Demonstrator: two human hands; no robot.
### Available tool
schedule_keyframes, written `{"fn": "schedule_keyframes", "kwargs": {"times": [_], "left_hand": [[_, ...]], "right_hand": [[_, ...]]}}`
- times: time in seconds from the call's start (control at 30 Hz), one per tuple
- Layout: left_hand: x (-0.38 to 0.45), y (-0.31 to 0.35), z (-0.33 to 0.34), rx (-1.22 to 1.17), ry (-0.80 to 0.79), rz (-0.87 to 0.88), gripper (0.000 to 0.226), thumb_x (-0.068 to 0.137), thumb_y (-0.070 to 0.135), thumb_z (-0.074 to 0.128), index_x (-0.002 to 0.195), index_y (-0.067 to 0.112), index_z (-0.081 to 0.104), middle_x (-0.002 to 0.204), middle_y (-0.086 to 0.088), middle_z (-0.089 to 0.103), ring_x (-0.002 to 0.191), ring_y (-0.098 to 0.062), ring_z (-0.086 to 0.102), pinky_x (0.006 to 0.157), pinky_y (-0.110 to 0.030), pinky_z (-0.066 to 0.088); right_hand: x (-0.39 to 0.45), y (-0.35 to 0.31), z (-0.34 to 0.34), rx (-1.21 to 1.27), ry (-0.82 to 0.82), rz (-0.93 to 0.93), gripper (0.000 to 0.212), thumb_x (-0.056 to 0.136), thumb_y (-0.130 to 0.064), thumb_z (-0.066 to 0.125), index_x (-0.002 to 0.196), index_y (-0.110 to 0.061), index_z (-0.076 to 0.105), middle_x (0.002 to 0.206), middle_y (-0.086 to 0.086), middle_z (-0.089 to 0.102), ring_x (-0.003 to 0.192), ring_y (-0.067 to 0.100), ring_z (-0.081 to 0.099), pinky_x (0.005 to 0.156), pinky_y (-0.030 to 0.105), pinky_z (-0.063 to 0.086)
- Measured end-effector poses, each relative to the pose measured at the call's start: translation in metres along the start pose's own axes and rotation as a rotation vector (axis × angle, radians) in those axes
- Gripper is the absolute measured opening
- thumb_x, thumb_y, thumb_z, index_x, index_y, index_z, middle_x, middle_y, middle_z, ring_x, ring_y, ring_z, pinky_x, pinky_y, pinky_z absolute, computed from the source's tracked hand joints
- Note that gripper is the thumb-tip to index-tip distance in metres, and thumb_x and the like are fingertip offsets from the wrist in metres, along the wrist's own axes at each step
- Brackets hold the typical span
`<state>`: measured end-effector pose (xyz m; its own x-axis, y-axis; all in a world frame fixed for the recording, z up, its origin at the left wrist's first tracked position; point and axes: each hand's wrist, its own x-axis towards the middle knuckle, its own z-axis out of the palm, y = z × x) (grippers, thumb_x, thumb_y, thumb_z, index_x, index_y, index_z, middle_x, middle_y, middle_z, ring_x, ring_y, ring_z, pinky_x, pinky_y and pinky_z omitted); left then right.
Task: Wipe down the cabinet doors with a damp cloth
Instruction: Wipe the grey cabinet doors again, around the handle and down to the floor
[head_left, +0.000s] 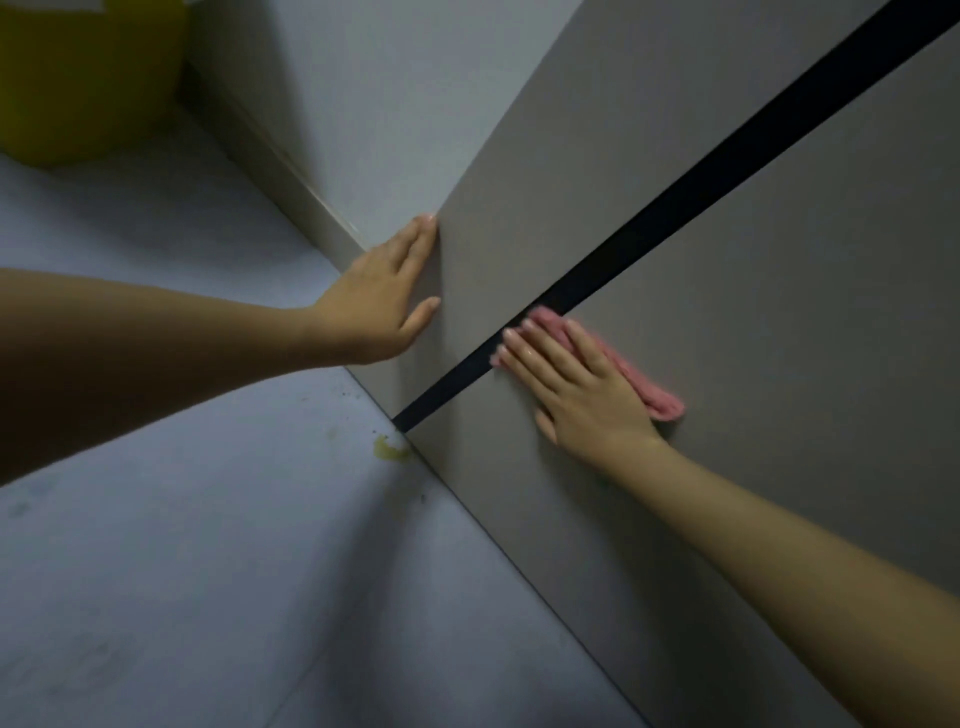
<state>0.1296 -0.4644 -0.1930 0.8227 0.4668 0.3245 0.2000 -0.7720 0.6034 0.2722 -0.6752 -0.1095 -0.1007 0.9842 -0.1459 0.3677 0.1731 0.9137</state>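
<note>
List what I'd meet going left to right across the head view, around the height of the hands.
left hand flat on the cabinet's edge → black gap between the doors → right hand pressing the pink cloth

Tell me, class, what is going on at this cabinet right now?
A person is wiping grey cabinet doors. The right hand presses a pink cloth flat against one door, beside the dark gap between the two doors. The left hand rests open on the outer edge of the neighbouring door. A yellowish smear sits on the floor by the cabinet's base, and a yellow container stands in the corner.
</note>
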Motion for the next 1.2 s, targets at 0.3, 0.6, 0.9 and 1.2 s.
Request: {"fn": "schedule_keyframes", "kwargs": {"times": [0.3, 0.6, 0.9, 1.2], "left_hand": [[0.013, -0.030, 0.006, 0.051, -0.046, 0.099, 0.078, 0.100, 0.036, 0.042, 0.148, 0.021, -0.017, 0.158, -0.013, 0.016, 0.102, -0.036, 0.058, 0.077, -0.036, 0.045], [0.033, -0.061, 0.015, -0.274, -0.077, -0.036, 0.066, 0.092, 0.032, 0.061, 0.149, 0.026, 0.029, 0.114, -0.012, 0.064, 0.100, -0.026, 0.062, 0.078, -0.025, 0.040], [0.045, -0.080, 0.011, -0.629, -0.221, -0.177, 0.047, 0.078, 0.036, 0.076, 0.122, 0.027, 0.065, 0.113, 0.001, 0.070, 0.099, -0.005, 0.064, 0.081, -0.013, 0.043], [0.058, -0.088, 0.013, -0.764, -0.306, -0.256, 0.055, 0.077, 0.025, 0.078, 0.128, 0.017, 0.061, 0.119, -0.007, 0.066, 0.093, -0.007, 0.061, 0.073, -0.005, 0.044]], "right_hand": [[0.055, -0.036, 0.002, -0.021, -0.150, -0.075, 0.069, 0.098, -0.044, 0.017, 0.149, -0.006, -0.011, 0.153, 0.015, -0.018, 0.143, 0.031, -0.016, 0.108, 0.050, -0.027], [0.086, -0.046, -0.001, 0.092, -0.276, -0.243, 0.069, 0.100, -0.043, 0.015, 0.141, -0.004, -0.023, 0.143, 0.016, -0.033, 0.131, 0.032, -0.033, 0.100, 0.050, -0.034], [0.061, -0.049, -0.004, 0.122, -0.322, -0.236, 0.069, 0.096, -0.045, 0.021, 0.146, -0.015, -0.014, 0.149, 0.014, -0.023, 0.137, 0.030, -0.026, 0.105, 0.049, -0.033], [0.159, -0.081, 0.004, 0.141, -0.312, -0.286, 0.067, 0.100, -0.040, 0.018, 0.141, -0.003, -0.020, 0.143, 0.016, -0.029, 0.143, 0.033, -0.021, 0.106, 0.049, -0.025]]}}
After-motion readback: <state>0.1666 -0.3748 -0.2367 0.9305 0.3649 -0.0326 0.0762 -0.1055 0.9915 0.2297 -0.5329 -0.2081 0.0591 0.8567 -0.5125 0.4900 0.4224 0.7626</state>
